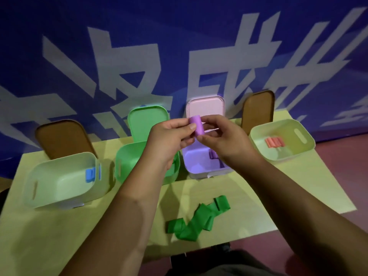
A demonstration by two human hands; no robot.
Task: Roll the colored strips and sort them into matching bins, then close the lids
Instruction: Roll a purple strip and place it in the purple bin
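Observation:
A purple rolled strip (196, 125) is pinched between my left hand (171, 140) and my right hand (221, 140), held above the purple bin (196, 162), which has another purple roll inside. An unrolled green strip (197, 218) lies crumpled on the yellow table near its front edge. The green bin (127, 162) stands open behind my left wrist. A pale bin (59, 182) on the left holds a blue roll (90, 174). Another pale bin (282, 142) on the right holds an orange roll (274, 142).
All the lids stand upright behind their bins: a brown lid (61, 138), a green lid (147, 120), a pink lid (206, 107) and a second brown lid (257, 110). A blue wall with white characters rises behind the table (268, 200).

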